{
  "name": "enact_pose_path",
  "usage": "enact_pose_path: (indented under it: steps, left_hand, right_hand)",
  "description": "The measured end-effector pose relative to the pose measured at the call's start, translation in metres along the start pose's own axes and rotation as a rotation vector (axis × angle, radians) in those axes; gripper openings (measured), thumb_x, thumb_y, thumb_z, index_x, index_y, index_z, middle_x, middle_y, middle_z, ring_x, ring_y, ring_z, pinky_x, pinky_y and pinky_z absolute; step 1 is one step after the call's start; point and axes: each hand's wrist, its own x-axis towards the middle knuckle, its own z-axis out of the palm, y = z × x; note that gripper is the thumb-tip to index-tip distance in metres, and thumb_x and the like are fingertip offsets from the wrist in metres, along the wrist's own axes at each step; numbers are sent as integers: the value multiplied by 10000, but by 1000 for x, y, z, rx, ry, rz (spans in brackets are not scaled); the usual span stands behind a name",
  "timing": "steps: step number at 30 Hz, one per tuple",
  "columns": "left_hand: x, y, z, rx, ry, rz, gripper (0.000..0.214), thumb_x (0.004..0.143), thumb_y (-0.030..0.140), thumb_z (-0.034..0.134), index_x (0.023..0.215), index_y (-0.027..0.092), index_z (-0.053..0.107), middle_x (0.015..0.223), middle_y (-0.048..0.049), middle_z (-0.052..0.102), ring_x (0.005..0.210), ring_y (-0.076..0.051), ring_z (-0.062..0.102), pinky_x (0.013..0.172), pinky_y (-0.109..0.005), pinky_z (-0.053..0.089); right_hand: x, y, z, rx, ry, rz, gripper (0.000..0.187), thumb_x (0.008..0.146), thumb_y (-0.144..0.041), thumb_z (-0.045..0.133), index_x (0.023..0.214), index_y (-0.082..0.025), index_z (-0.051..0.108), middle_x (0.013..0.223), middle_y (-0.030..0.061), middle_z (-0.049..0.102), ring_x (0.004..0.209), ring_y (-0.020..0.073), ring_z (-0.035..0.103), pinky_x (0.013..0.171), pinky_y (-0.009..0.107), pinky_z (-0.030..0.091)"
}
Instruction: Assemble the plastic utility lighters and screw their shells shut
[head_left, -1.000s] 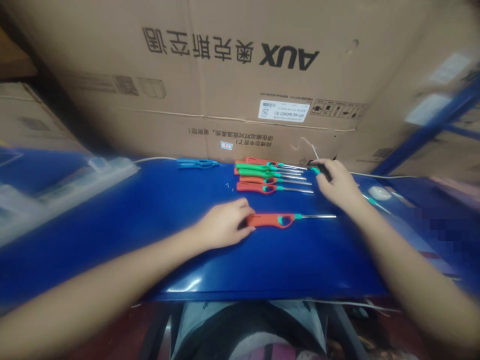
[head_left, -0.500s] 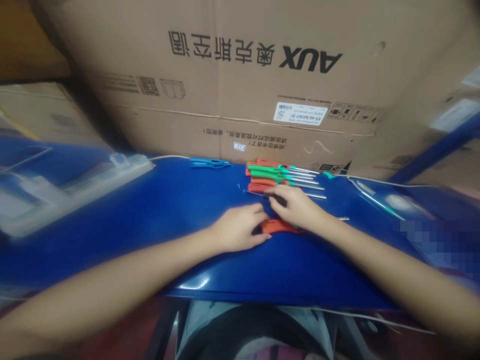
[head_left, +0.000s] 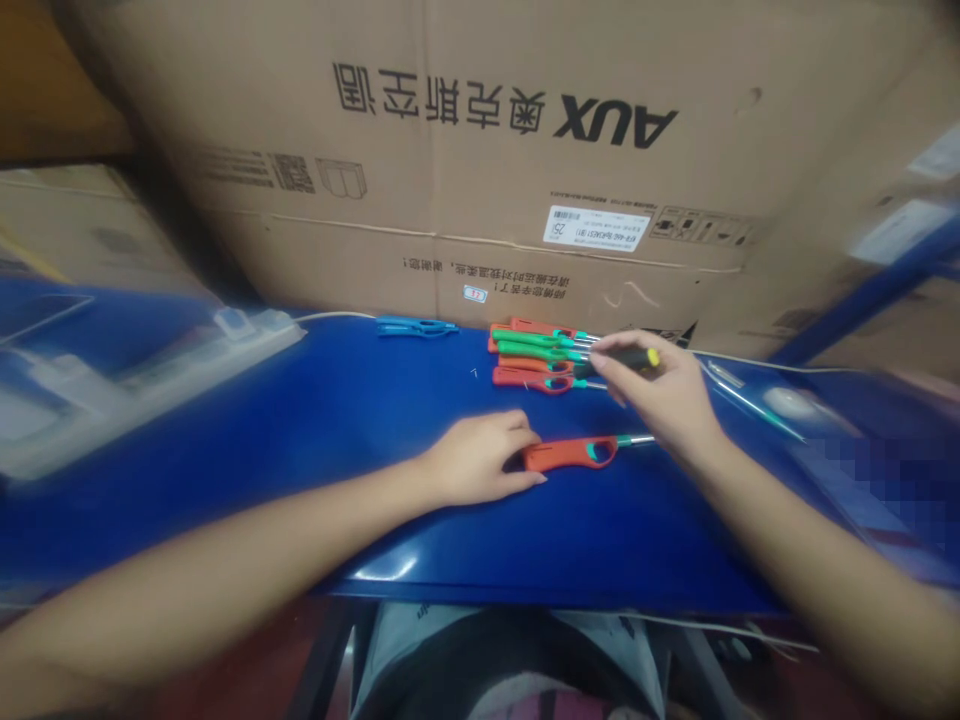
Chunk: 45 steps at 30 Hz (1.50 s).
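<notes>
A big cardboard box [head_left: 247, 90] printed with upside-down lettering stands as a wall beyond both hands, along the far edge of the blue table [head_left: 300, 430]. Far out past the left hand [head_left: 480, 462] lies one blurred white power strip [head_left: 259, 328]. The left hand rests on the table with thumb and fingers closed around the butt of one orange lighter [head_left: 570, 453], which lies flat between the two hands. Its long axis runs crosswise, from left to right and tilted a little away, with the handle in the left hand and the thin metal nozzle pointing right, where its tip slips under the right hand [head_left: 664, 400]. The right hand hovers just beyond that nozzle, clamped on one dark tool [head_left: 628, 359] with a yellow end. The tool lies roughly crosswise too, yellow end to the right. Just to the left of the right hand's fingertips is a tight row of lighters [head_left: 534, 352], five as far as can be counted, three orange and two green, all with nozzles pointing right. One blue lighter [head_left: 416, 326] lies farther left, beyond the left hand. A thin white cable [head_left: 750, 361] trails to the right of the right hand.
</notes>
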Motion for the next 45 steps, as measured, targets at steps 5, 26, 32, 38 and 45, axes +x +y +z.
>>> enact_pose_path:
  steps: [5,26,32,38,45]
  left_hand:
    - [6,4,11,-110,56,-21,495,877,570,674,1222,216,690,1122,-65,666,996,-233,655,820,-319,527]
    - [7,10,11,-705,323,-217,217,859,358,741,932,160,787,851,-54,748,625,-110,545,597,-245,427]
    - [7,9,11,-669,351,-194,200,859,343,744,941,168,794,866,-48,765,620,-113,583,593,-240,456]
    - [7,6,11,-703,350,-249,191,831,342,775,939,187,805,964,-59,796,866,-192,720,817,-290,543]
    - [10,9,7,-1077,297,-384,224,848,370,757,928,161,745,905,-63,795,620,-104,639,583,-205,516]
  right_hand:
    - [6,12,-10,456,215,107,294,723,-439,813,749,-190,659,698,-10,625,441,50,416,352,207,345]
    - [-16,35,15,708,133,270,353,792,-490,771,763,-185,596,637,-31,622,392,48,463,342,194,418]
    - [-15,34,13,711,152,269,366,766,-490,791,752,-188,585,620,-38,613,387,51,461,336,194,418]
    - [-14,35,12,724,171,253,352,767,-469,794,748,-182,590,640,-34,619,382,51,462,332,200,420]
    - [-14,35,11,706,178,236,320,795,-455,763,746,-185,599,661,-30,618,401,52,476,337,199,429]
